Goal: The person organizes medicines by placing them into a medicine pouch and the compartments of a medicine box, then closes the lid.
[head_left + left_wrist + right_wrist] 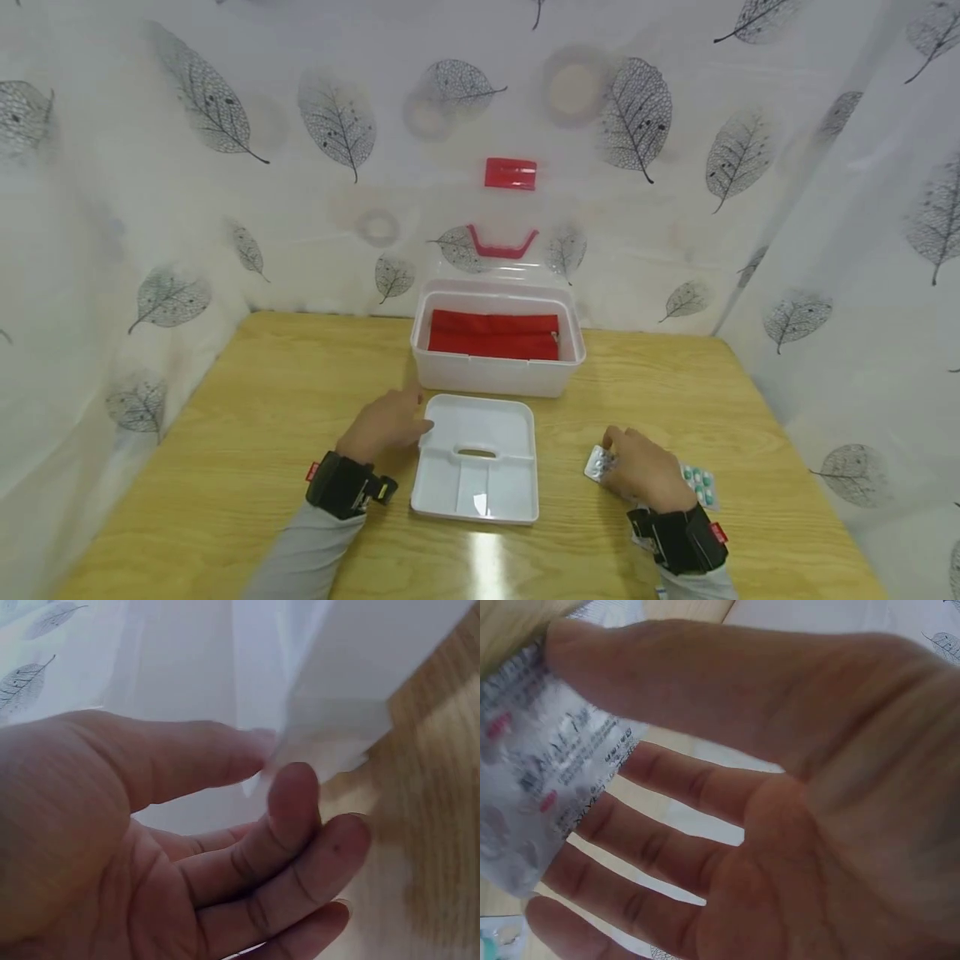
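The right hand (643, 468) lies palm-down on the wooden surface (255, 433), and its thumb and fingers pinch a silver blister pack (597, 463) at its near-left edge. In the right wrist view the thumb lies over the printed foil back of that blister pack (547, 780) while the fingers (652, 847) spread beneath it, so the hand is clamped on the pack. Just beyond the hand's right side, partly under it, lies a second blister strip (701, 483) with teal pills, flat on the surface.

The left hand (386, 423) rests on the surface well apart from the right one, with the white divided tray (480, 433) between the two. Its fingertips touch the tray's far-left corner. In the left wrist view the thumb and the loosely curled fingers (296, 802) meet the tray corner (337, 727); whether they truly grip it or only touch it I cannot tell, as the frame is blurred there.

The tray has a slot handle in its middle and compartments toward the person. Straight ahead of the left hand's fingertips, just behind the tray, stands a clear storage box (497, 375) with its lid (502, 242) swung up; a red pouch (493, 335) lies inside. The lid bears a red handle and a red latch above it. Leaf-printed sheeting (187, 167) closes in the surface on three sides.
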The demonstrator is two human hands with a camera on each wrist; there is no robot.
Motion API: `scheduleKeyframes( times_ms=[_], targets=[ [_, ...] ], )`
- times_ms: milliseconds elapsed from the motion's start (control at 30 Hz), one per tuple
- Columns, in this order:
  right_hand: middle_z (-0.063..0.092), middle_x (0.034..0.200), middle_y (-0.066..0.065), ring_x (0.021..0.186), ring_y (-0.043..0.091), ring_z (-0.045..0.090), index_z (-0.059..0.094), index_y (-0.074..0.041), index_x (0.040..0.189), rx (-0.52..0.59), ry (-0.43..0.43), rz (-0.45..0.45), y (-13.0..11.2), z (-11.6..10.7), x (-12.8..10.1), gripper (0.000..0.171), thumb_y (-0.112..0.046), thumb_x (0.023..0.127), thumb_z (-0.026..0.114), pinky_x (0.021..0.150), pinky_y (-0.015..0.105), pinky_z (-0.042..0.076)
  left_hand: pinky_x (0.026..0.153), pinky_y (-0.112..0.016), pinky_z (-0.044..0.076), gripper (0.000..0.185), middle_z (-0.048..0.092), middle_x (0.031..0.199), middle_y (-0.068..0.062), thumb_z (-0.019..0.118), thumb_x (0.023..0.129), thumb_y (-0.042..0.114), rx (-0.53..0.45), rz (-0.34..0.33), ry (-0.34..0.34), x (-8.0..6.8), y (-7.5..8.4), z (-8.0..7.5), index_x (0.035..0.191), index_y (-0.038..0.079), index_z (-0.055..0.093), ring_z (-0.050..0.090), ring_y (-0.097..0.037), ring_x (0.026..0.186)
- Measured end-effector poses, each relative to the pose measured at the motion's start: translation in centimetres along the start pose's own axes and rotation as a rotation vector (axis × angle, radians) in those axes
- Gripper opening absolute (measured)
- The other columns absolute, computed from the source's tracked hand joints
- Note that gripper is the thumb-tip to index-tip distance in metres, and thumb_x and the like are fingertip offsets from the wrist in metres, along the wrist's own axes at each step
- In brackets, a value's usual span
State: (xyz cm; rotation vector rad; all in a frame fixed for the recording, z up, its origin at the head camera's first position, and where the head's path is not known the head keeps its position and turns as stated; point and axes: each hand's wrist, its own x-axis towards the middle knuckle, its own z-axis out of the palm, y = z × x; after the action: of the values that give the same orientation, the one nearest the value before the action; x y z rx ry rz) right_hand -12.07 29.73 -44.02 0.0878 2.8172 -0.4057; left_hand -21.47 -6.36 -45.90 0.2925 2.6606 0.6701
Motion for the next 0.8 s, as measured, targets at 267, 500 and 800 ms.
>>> scheduleKeyframes(
  times_ms=[267, 500, 800],
  targets=[
    [0.069, 0.106, 0.011, 0.074, 0.023, 0.057, 0.058, -0.015, 0.128, 0.008, -0.032, -0.01, -0.9, 0.1, 0.8, 0.045, -0.008, 0.086, 0.073, 0.057, 0.038, 0.043, 0.068, -0.038, 0.046, 0.038, 0.063, 0.091, -0.007, 0.063, 0.094, 0.021, 0.005, 0.013, -0.014, -0.3, 0.9, -0.2, 0.129, 0.009, 0.059, 0.059, -0.023, 0.079],
    [0.069, 0.115, 0.013, 0.087, 0.023, 0.061, 0.058, -0.02, 0.13, 0.121, -0.011, -0.1, -2.2, 0.1, 0.9, 0.042, -0.006, 0.091, 0.07, 0.069, 0.043, 0.052, 0.064, -0.035, 0.042, 0.023, 0.058, 0.082, -0.009, 0.055, 0.098, 0.022, -0.026, -0.042, -0.103, -0.2, 0.4, 0.2, 0.112, 0.005, 0.06, 0.055, -0.023, 0.074],
    [0.067, 0.111, 0.009, 0.078, 0.014, 0.06, 0.062, -0.015, 0.127, 0.32, 0.019, -0.339, -3.1, -1.0, 0.6, 0.031, -0.001, 0.099, 0.058, 0.062, 0.032, 0.053, 0.061, -0.032, 0.04, 0.018, 0.058, 0.075, -0.006, 0.055, 0.099, 0.026, -0.086, -0.009, -0.11, 0.4, -1.1, 1.0, 0.091, 0.01, 0.061, 0.053, -0.02, 0.069]
  ],
)
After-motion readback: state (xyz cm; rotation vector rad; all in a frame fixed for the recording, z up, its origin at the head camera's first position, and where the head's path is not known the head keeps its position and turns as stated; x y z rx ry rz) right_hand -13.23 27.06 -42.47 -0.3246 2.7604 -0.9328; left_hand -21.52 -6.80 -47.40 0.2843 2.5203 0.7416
